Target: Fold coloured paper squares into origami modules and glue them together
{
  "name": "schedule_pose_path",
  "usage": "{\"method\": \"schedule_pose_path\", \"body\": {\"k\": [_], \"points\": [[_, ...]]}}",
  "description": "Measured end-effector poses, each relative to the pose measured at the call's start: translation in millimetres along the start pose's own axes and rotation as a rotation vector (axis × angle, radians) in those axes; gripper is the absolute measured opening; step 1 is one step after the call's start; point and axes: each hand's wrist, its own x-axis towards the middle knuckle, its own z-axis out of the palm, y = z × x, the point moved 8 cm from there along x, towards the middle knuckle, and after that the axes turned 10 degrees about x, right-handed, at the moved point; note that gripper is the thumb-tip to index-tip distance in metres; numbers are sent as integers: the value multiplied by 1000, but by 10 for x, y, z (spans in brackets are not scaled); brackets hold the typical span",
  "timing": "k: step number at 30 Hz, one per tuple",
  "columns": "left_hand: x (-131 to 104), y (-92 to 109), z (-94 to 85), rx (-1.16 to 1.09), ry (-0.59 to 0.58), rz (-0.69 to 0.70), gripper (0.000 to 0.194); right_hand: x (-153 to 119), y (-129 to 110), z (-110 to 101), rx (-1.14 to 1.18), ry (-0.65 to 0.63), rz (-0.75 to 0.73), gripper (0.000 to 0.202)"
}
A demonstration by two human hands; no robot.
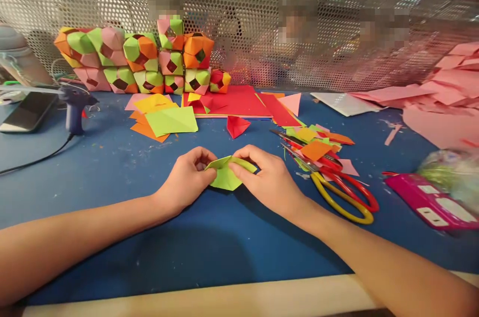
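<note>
head view, so what are the hands up to?

– the left hand [190, 172] and the right hand [264, 172] share one folded green paper [226, 177]. it's on the near side of the red sheets [245, 101], which i'll use as our landmark.

how tight is the grip?

– both are nearly closed. the left thumb and fingers pinch its left edge; the right thumb lies on its face, fingers behind, gripping the right side.

and around the red sheets?

– a small red folded piece [237, 127] sits just in front of them. loose green, yellow and orange papers [172, 120] lie to their left, and stacked paper balls [140, 52] stand behind and left. a blue glue gun [74, 115] is well to their left, a phone [30, 111] beyond it.

to the right?

– scissors with yellow handles [339, 197] and scissors with red handles [352, 184], among paper scraps [316, 150], nearer us than the sheets. farther right, a heap of pink paper [445, 87] and a magenta power strip [430, 201].

any writing on that strip?

– its pale label [457, 208] is too blurred to read.
</note>
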Motion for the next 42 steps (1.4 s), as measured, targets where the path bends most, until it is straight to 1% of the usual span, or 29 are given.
{"method": "schedule_pose_path", "body": {"k": [2, 4, 8, 10, 12, 14, 17, 20, 23, 26, 28, 29, 31, 34, 35, 37, 40, 42], "points": [[-14, 30, 22, 19, -25, 8, 5, -5, -50, 3, 15, -7, -29, 4], [-22, 34, 27, 19, -31, 3, 3, -16, -66, 5, 36, -5, -25, 4], [-23, -72, 9, -84, 2, -80, 9, -35, 11, -5, 160, 47, 81, 19], [-26, -131, 20, -166, 7, -124, 12, -33, 53, -2, 201, 64, 121, 16], [-34, -159, 44, -221, -2, -150, 14, -25, 62, -16, 184, 86, 120, 10], [-47, -156, 69, -251, -17, -161, 15, -18, 26, -39, 141, 106, 72, 10], [-63, -128, 92, -285, -39, -153, 17, -23, -53, -27, 105, 86, -8, 9], [-64, -122, 97, -300, -49, -146, 17, -35, -105, -1, 106, 64, -43, 7], [-53, -129, 97, -300, -56, -135, 14, -41, -190, 9, 121, 53, -126, 7], [-48, -123, 98, -284, -68, -119, 10, -51, -284, 21, 144, 5, -215, 13], [-53, -115, 100, -278, -80, -112, 7, -58, -308, 40, 163, -45, -220, 12], [-57, -110, 101, -276, -85, -109, 7, -60, -306, 43, 171, -57, -206, 10], [-66, -98, 100, -264, -89, -101, 6, -57, -269, 35, 181, -42, -153, 7], [-74, -85, 89, -196, -79, -93, 7, -46, -129, 53, 219, -10, -4, 3], [-75, -79, 82, -167, -72, -90, 7, -43, -72, 78, 241, -17, 54, 4], [-74, -65, 67, -121, -57, -82, 8, -41, 18, 143, 274, -61, 145, 13], [-71, -44, 51, -96, -40, -65, 7, -36, 61, 195, 266, -119, 188, 11], [-70, -36, 46, -88, -34, -60, 7, -32, 56, 185, 256, -123, 193, 10]]}}
